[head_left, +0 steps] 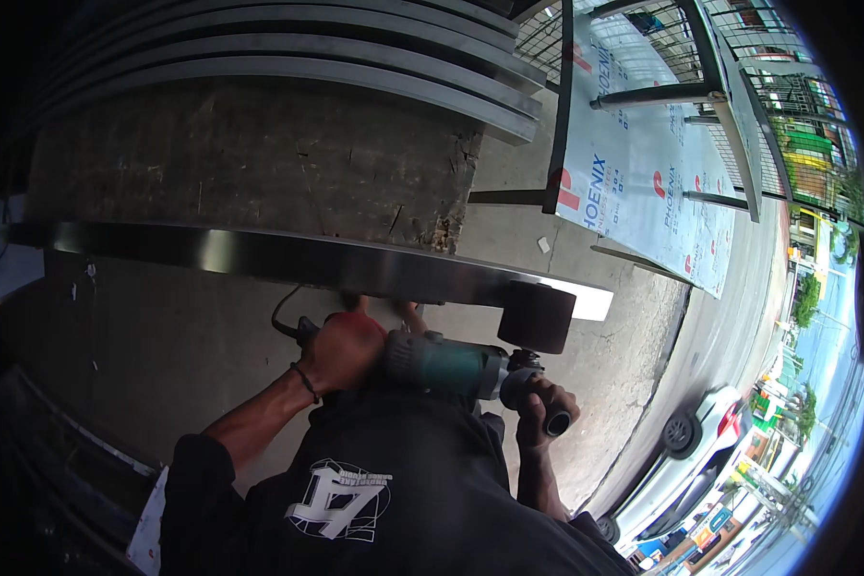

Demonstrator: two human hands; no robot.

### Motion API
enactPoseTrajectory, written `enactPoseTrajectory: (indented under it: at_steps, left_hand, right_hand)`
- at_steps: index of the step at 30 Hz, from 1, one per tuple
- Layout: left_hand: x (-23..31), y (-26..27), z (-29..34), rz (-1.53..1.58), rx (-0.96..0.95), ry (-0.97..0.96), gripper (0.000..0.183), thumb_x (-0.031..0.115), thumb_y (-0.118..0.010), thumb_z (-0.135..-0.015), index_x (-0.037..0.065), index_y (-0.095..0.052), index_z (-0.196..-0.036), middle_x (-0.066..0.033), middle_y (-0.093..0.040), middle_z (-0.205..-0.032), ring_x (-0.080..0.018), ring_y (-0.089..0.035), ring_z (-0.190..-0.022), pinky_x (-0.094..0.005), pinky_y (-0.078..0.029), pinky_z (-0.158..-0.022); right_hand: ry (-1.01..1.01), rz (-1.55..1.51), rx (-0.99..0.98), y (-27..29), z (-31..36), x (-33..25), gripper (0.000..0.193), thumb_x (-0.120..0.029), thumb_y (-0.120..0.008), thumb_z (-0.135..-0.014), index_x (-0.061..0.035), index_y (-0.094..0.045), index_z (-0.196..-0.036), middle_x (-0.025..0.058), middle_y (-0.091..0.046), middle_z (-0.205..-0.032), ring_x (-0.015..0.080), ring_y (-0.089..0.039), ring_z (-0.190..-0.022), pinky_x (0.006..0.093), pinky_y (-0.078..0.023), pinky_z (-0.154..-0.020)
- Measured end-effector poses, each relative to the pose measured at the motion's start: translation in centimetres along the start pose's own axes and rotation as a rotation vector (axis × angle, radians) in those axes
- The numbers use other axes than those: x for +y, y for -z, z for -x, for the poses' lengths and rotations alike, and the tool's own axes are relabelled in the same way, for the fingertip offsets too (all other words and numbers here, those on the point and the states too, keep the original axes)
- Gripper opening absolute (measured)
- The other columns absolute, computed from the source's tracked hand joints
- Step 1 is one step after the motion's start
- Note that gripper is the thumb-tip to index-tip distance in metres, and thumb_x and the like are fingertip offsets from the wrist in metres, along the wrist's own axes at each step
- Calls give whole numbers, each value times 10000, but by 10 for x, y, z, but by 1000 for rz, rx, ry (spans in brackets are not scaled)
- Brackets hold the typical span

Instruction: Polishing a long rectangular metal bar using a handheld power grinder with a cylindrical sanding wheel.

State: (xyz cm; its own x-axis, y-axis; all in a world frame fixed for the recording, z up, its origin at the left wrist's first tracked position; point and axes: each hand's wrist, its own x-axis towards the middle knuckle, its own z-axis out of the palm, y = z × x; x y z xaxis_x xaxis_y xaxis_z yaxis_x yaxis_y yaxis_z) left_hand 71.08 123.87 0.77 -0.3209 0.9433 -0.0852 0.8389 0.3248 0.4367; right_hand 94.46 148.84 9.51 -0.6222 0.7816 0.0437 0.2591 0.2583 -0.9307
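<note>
A green handheld drum sander (pixel 444 368) lies across the front of my body, held in both hands. My left hand (pixel 348 348), a little blurred, is closed round its rear end, next to a dark cord (pixel 278 312). At the other end my right hand (pixel 545 396) wraps round the black side handle. The sander's dark cylindrical drum (pixel 538 319) meets the front face of a long shiny metal bar (pixel 355 272) near its right end; whether it is spinning cannot be told.
Behind the bar stands a worn wooden bench (pixel 259 163) with several grey metal profiles (pixel 355 72) along its far side. A metal frame with film-covered sheet panels (pixel 643 173) stands at the far right. Beyond the concrete floor (pixel 605 374) a silver car (pixel 677 461) is parked.
</note>
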Motion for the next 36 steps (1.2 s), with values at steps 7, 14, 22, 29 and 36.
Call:
enactPoseTrajectory:
  at_steps: [7, 14, 22, 29, 36]
  left_hand:
    - [0, -12, -8, -7, 49, -1, 403, 84, -645, -638, 84, -652, -1040, -104, -687, -943, -243, -691, -874, -368, -542, -799]
    - [8, -22, -12, 58, -36, 35, 406, 75, -633, -662, 108, -644, -1067, -109, -690, -973, -249, -690, -895, -371, -526, -840]
    - [3, -15, -10, -21, -11, 57, 399, 64, -633, -660, 96, -643, -1058, -118, -694, -1008, -263, -692, -907, -370, -527, -850]
    - [6, -28, -6, 52, 56, 42, 418, 49, -638, -649, 71, -650, -1066, -138, -698, -985, -261, -693, -906, -387, -538, -855]
    - [0, -9, -1, 5, 50, 60, 384, 79, -595, -711, 135, -660, -1085, -109, -695, -926, -252, -698, -858, -367, -532, -781]
  right_hand:
    - [2, 52, 12, 7, -7, 3, 290, -203, -687, -811, -14, -501, -694, 109, -593, -745, 237, -620, -734, 389, -515, -716]
    - [42, 55, 52, 4, -15, -8, 296, -187, -651, -830, -1, -473, -683, 94, -579, -700, 209, -592, -730, 382, -508, -691]
    - [124, 23, 64, -3, -14, 9, 286, -192, -662, -828, -20, -446, -752, 86, -538, -680, 198, -550, -658, 397, -497, -707]
    - [146, 24, 30, 0, -14, 5, 293, -187, -688, -826, -26, -443, -832, 97, -542, -741, 212, -565, -726, 409, -494, -724]
    - [205, -49, -21, -20, -15, -3, 380, -161, -647, -857, -68, -358, -627, 22, -436, -562, 137, -436, -528, 332, -402, -571]
